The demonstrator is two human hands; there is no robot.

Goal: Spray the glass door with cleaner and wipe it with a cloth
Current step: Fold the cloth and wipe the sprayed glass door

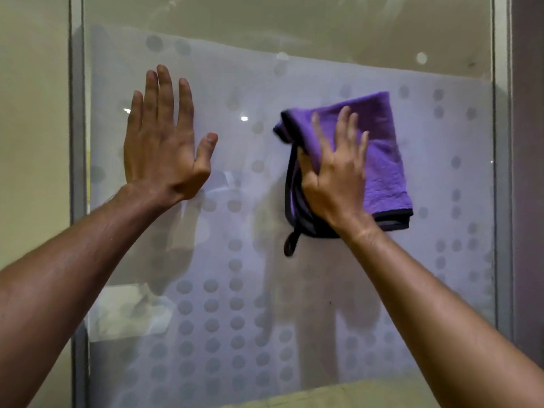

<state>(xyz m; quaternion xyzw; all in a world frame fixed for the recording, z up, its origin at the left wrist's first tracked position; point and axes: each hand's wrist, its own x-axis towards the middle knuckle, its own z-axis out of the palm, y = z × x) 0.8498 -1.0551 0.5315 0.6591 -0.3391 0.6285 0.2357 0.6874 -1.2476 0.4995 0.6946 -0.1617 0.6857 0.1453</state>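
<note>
1. Left frame strip – grey upright along the door's left edge, plain wall left of it. Untouched.
2. Left hand – flat on the glass door, fingers straight and pointing up, thumb splayed to the right. Holds nothing; looks like it is bracing the panel. It sits near the door's left edge, level with the upper part of the frosted band.
3. Glass door – frosted film with rows of grey dots fills the middle and lower pane; a clear strip runs along the top. Reflections and smears show in the clear part, and I can't tell wet from dry. No spray bottle in view.
4. Cloth – purple, dark hem, folded to a rough square, pressed against the glass right of centre. A small dark loop hangs off its lower left corner.
5. Right hand – spread over the cloth's left half, fingers extended and pressing it to the glass, thumb tucked into the left fold. Palm is on the cloth, not the bare pane.
6. Key relation – the cloth is already under the right hand, so that is the working hand; the left is well apart. The unwiped pane lies in every direction around the cloth, mostly below and left. The door's long axis runs vertically, so the likely stroke is up-down or a sweep toward the left hand.
7. Right frame strip – grey upright close to the cloth's right edge, leaving little room to travel that way.
</note>
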